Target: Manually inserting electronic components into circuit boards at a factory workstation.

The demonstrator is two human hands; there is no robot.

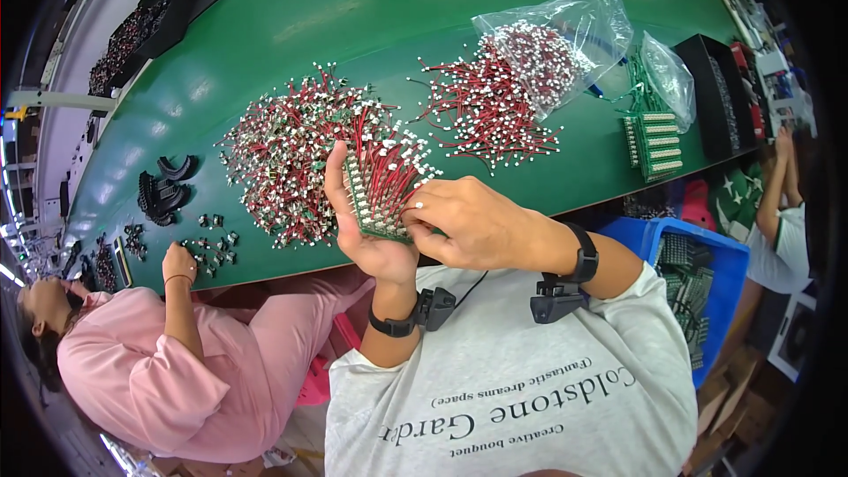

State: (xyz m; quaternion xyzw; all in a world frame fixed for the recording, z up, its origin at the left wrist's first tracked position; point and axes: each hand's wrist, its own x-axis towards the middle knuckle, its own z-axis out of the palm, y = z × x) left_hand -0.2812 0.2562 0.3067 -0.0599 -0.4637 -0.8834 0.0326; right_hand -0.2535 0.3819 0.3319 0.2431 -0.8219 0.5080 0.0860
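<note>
My left hand (385,256) grips a green circuit board panel (358,190) from below, its thumb upright along the left edge. Rows of small white connectors line the panel, and red wires with white plug ends (408,155) stand out from it. Over the panel's right side, my right hand (473,223) is closed in a pinch; a small white tip shows at its fingers, and the red wires lie against them. The exact piece between the fingertips is hidden. Just behind the panel spreads a large heap of red wires with white connectors and small green boards (287,146).
A second heap of red wires (481,106) spills from a clear plastic bag (596,13). Stacked panels (658,146) and a black bin (717,93) stand at right. A blue crate (738,274) holds boards below the edge. A co-worker's hand (178,262) is near small parts at left.
</note>
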